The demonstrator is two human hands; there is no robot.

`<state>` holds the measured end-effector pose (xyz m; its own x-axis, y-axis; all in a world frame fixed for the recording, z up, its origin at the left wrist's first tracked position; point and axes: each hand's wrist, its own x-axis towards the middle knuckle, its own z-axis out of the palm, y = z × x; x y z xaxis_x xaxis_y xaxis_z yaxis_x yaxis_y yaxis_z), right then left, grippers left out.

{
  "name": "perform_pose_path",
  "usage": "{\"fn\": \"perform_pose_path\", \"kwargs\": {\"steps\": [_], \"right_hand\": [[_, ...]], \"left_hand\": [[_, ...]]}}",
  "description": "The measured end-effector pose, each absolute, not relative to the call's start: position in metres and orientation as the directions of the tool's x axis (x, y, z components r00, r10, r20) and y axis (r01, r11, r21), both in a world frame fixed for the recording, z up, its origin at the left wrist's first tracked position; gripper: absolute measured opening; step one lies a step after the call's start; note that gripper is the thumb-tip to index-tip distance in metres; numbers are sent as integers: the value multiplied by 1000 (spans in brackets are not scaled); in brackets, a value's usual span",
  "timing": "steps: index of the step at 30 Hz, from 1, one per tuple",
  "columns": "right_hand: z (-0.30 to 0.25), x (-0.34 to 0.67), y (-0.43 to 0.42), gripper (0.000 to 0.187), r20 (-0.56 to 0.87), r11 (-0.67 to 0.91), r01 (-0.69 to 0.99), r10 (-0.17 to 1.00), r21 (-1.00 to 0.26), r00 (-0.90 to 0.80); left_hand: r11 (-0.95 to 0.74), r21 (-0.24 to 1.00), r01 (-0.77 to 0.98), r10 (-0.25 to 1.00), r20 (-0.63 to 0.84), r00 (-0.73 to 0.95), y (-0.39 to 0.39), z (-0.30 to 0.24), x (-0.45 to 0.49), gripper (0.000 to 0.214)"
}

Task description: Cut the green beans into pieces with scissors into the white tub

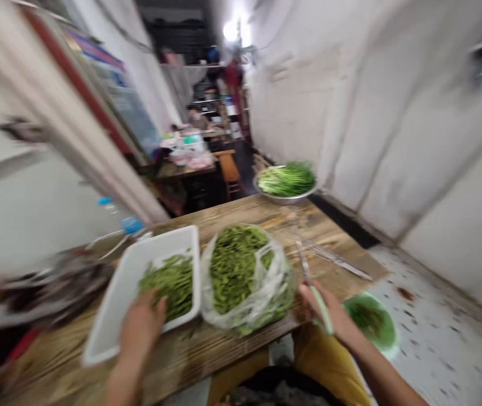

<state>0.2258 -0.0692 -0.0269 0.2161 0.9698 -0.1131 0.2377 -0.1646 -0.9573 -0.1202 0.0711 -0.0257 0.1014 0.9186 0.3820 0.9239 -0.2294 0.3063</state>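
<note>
My left hand [143, 324] reaches into a white plastic tray [116, 301], its fingers at the edge of a heap of cut green vegetable pieces [177, 282]. The thumb stands apart from the other fingers, and the fingertips are blurred. Closed around the pale green handle of a knife [320, 307] is my right hand [329, 316], by the table's front edge; the blade points up and away. Between my hands sits a clear plastic bag [262, 301], open at the top and full of the same cut green pieces [236, 265].
A metal bowl of long green stalks [287, 180] stands at the wooden table's [232, 214] far corner. Thin strips [342, 262] lie right of the bag. On the floor is a green basin [370, 321] with scraps. Dark plastic bags [67, 282] crowd the left.
</note>
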Motion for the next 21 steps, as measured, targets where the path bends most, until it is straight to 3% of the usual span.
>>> {"fn": "perform_pose_path", "kwargs": {"steps": [2, 6, 9, 17, 21], "right_hand": [[-45, 236, -73, 49, -190, -241, 148, 938, -959, 291], [-65, 242, -82, 54, -261, -312, 82, 891, -947, 370], [-70, 239, -79, 55, -261, -347, 138, 866, -928, 426], [-75, 270, -71, 44, -211, -398, 396, 874, -828, 438], [-71, 287, -66, 38, -174, -386, 476, 886, -790, 431]], "left_hand": [[-240, 319, 917, 895, 439, 82, 48, -30, -136, 18], [-536, 337, 774, 733, 641, 228, 9, -42, -98, 19], [-681, 333, 652, 671, 639, 375, -16, -48, -71, 17], [-650, 285, 705, 699, 589, 406, -35, -67, -64, 30], [-658, 334, 675, 710, 576, 406, -26, -60, -58, 23]]}}
